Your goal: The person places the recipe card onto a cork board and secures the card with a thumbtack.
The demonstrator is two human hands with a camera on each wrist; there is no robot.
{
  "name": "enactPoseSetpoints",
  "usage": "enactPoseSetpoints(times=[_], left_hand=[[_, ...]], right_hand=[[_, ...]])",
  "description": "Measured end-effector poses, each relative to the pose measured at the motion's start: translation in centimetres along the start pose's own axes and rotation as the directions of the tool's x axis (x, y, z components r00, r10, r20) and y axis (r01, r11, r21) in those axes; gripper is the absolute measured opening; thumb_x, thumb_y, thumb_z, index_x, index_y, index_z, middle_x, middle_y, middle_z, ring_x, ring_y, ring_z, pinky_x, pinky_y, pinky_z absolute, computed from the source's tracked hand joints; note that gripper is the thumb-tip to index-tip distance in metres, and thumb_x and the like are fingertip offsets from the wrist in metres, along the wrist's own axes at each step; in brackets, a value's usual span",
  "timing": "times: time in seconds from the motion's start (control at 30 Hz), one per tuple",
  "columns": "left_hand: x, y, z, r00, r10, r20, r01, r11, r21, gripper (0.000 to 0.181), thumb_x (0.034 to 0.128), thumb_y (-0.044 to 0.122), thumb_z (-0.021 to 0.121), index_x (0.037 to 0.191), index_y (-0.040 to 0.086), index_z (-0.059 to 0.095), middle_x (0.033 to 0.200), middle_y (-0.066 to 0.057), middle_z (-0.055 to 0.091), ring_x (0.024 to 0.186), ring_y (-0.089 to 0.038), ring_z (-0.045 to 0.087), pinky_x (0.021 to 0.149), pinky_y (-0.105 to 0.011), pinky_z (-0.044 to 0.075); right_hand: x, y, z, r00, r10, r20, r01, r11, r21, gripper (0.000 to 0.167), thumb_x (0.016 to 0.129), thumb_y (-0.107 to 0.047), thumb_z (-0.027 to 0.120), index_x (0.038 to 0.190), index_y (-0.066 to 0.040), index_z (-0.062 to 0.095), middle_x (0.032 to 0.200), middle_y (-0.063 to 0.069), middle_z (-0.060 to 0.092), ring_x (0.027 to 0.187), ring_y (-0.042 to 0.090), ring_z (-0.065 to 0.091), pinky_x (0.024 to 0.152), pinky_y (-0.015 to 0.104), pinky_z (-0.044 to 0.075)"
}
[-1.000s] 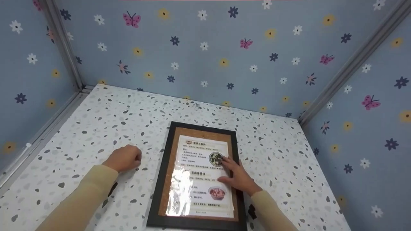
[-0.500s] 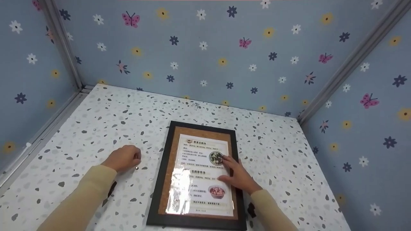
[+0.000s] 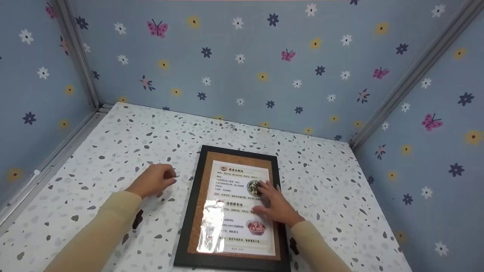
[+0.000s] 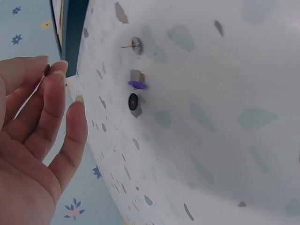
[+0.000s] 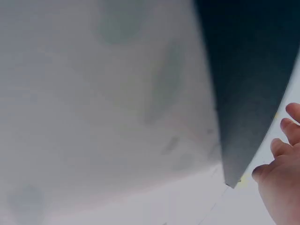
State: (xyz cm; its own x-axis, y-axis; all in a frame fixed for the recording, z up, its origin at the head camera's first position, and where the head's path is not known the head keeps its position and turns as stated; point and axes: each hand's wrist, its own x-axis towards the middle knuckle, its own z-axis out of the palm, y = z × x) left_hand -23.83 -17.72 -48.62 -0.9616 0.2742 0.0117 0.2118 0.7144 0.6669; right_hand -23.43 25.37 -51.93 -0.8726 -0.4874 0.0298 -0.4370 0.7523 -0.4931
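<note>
Compared with half a second ago, the left hand is the one that has changed: then a loose fist on the table, it now has its fingers partly unfurled, its tips shifted toward 2 o'clock. In the left wrist view its thumb and fingertips pinch a small dark piece, too small to make out. On the table at 2 o'clock from that hand lie a silver pin, a purple pin and a dark pin, close together.

The framed cork board lies where it was, at 6 o'clock in the head view, with the left hand near its 10 o'clock side. The right hand keeps its place at the board's 3 o'clock edge, fingers spread and relaxed, resting on the printed sheet, fingertips at the upper bowl picture.
</note>
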Motion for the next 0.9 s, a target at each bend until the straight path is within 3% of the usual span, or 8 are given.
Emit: enactPoseSetpoints(times=[0.1, 0.2, 0.3, 0.4, 0.63, 0.9], left_hand=[[0.1, 0.1, 0.2, 1.000, -0.018, 0.018, 0.019, 0.999, -0.049, 0.015, 0.0958, 0.010, 0.063, 0.106, -0.001, 0.067, 0.085, -0.005, 0.065, 0.065, -0.016, 0.057, 0.064, -0.036, 0.051], [0.3, -0.2, 0.6, 1.000, -0.009, 0.019, 0.010, 0.998, -0.062, 0.015, 0.0963, 0.008, 0.061, 0.105, -0.001, 0.069, 0.083, -0.004, 0.066, 0.065, -0.016, 0.058, 0.063, -0.035, 0.050], [0.4, -0.4, 0.9, 1.000, 0.013, 0.012, -0.013, 0.999, -0.039, 0.016, 0.0954, 0.005, 0.061, 0.104, -0.003, 0.071, 0.088, -0.006, 0.068, 0.073, -0.016, 0.059, 0.070, -0.036, 0.051], [0.6, -0.4, 1.0, 1.000, 0.000, 0.015, 0.001, 0.999, -0.033, 0.018, 0.0956, 0.003, 0.059, 0.108, -0.004, 0.070, 0.095, -0.010, 0.069, 0.076, -0.018, 0.059, 0.073, -0.038, 0.050], [1.3, -0.2, 1.8, 1.000, 0.015, -0.013, -0.016, 0.998, -0.066, 0.025, 0.1003, 0.004, 0.052, 0.119, -0.005, 0.066, 0.097, -0.010, 0.069, 0.075, -0.017, 0.059, 0.077, -0.041, 0.050], [2.5, 0.5, 2.9, 0.999, -0.015, -0.034, 0.009, 0.985, -0.175, 0.018, 0.1006, 0.010, 0.057, 0.105, -0.001, 0.069, 0.089, -0.008, 0.065, 0.065, -0.017, 0.060, 0.062, -0.032, 0.050]], right_hand=[[0.4, -0.1, 0.1, 1.000, 0.012, 0.008, -0.013, 1.000, 0.027, 0.079, 0.087, -0.050, 0.071, 0.146, -0.002, 0.045, 0.159, 0.008, 0.029, 0.148, 0.033, 0.016, 0.115, 0.053, 0.018], [0.5, 0.1, 0.3, 1.000, 0.018, 0.009, -0.019, 0.999, 0.040, 0.079, 0.089, -0.051, 0.068, 0.146, -0.002, 0.045, 0.159, 0.008, 0.031, 0.148, 0.033, 0.017, 0.116, 0.052, 0.016], [0.4, 0.3, 0.5, 1.000, -0.001, 0.016, 0.001, 1.000, 0.019, 0.080, 0.090, -0.053, 0.066, 0.147, -0.002, 0.043, 0.159, 0.010, 0.030, 0.148, 0.033, 0.017, 0.117, 0.052, 0.009], [0.3, 0.5, 0.6, 0.999, -0.030, 0.016, 0.031, 1.000, -0.003, 0.081, 0.090, -0.053, 0.065, 0.148, -0.002, 0.041, 0.159, 0.011, 0.030, 0.148, 0.033, 0.018, 0.117, 0.052, 0.003], [0.4, 0.7, 0.7, 1.000, -0.019, 0.018, 0.020, 1.000, -0.005, 0.084, 0.089, -0.055, 0.065, 0.150, -0.004, 0.040, 0.160, 0.009, 0.029, 0.148, 0.032, 0.017, 0.117, 0.051, 0.004], [0.3, 0.7, 0.8, 1.000, 0.001, 0.017, -0.001, 1.000, -0.002, 0.083, 0.089, -0.056, 0.065, 0.150, -0.006, 0.040, 0.160, 0.007, 0.028, 0.148, 0.030, 0.016, 0.118, 0.049, 0.004]])
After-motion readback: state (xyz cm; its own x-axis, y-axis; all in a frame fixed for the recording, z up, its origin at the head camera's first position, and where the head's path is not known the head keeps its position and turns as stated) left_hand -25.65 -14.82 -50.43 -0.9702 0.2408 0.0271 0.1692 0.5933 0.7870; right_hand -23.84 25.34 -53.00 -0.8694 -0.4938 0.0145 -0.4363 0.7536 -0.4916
